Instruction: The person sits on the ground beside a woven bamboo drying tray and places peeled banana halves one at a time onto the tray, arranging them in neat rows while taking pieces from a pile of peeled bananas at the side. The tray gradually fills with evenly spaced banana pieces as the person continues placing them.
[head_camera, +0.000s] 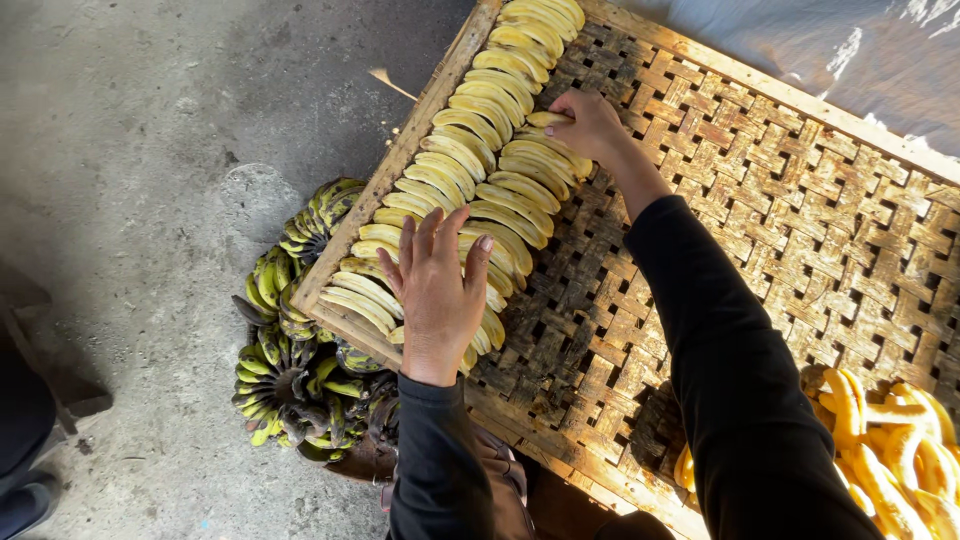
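Here is the left hand (438, 290), fingers spread wide and flat, palm down on the near end of the peeled bananas (480, 170), so its grip is splayed and pinching nothing. Up at twelve o'clock from it, the right hand (590, 125) has its fingers drawn together around one peeled banana (545, 119) at the top of the second row, pressing it against its neighbours. The peeled fruit looks pale yellow, smooth and gently curved, each piece lying crosswise and packed side by side, touching, in two long rows that run along the left edge of the woven tray (780, 220). The outer row hugs the wooden frame from seven o'clock right up to the far corner at twelve; the inner row is shorter and stops at the right hand. The tray is a brown basket-weave lattice with a pale timber rim, most of it at three o'clock bare. Down at eight o'clock on the concrete floor (130, 150), just beside the tray's edge, sit bunches of unpeeled bananas (285, 370), green-yellow with dark blackened skins. At five o'clock, a heap of deeper orange-yellow pieces (895, 440) lies at the frame's corner. Both sleeves are dark
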